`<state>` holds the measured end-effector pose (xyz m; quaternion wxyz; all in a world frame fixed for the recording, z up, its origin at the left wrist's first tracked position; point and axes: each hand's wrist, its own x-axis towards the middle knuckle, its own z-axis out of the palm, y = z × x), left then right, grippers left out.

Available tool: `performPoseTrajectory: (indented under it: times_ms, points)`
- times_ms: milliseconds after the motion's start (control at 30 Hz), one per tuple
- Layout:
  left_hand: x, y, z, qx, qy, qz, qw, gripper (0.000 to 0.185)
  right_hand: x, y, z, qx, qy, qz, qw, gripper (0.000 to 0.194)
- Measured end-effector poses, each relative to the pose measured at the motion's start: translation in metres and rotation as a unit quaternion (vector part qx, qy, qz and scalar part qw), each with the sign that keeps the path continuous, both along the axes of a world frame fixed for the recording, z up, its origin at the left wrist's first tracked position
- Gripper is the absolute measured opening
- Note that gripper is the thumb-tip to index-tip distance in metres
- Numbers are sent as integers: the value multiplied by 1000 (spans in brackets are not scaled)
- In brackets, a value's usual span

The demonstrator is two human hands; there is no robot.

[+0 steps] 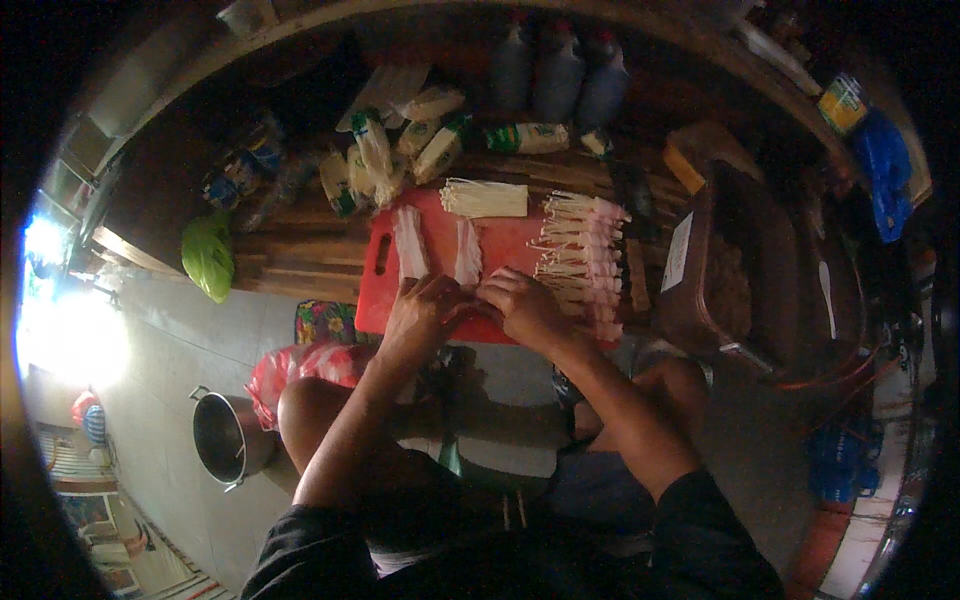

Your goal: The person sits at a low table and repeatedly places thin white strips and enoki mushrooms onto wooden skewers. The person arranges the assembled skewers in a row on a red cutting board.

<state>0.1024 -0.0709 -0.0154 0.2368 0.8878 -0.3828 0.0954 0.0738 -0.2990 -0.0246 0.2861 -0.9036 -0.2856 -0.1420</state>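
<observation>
A red cutting board [506, 244] lies on a wooden surface before me. My left hand [431, 304] and my right hand [517, 300] meet over its near edge, fingertips pinched together at the near end of a thin meat strip [468, 247], which looks like bacon. Fingers hide what lies between them. Left of this strip sits a longer stack of meat strips [410, 240]. Trimmed enoki mushrooms [484, 198] lie in a flat bunch at the board's far edge. Along the right side, several meat-wrapped enoki rolls [600, 262] form a column, stems pointing left.
Packaged enoki [373, 142] is piled beyond the board, with dark bottles [559, 79] behind. A brown container [705, 300] stands right. A green plastic bag [208, 251] hangs at the table's left edge. A metal pot [221, 439] and red-striped bag [315, 367] are lower left.
</observation>
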Motion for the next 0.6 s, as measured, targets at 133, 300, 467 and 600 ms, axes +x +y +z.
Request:
performPoseTrajectory:
  times_ms: [133,300,467,600]
  points:
    - [6,3,-6,38,58,18,997,22,2,3,-9,18,1,-18,1000,29]
    - [20,7,-13,-8,121,-70,990,28,8,2,-13,70,26,-24,997,40]
    - [1,7,-5,-125,-108,-66,984,28,0,6,-28,188,122,-96,970,30]
    - [-7,6,-3,-37,-111,2,993,25,4,-1,-40,82,49,-111,989,26]
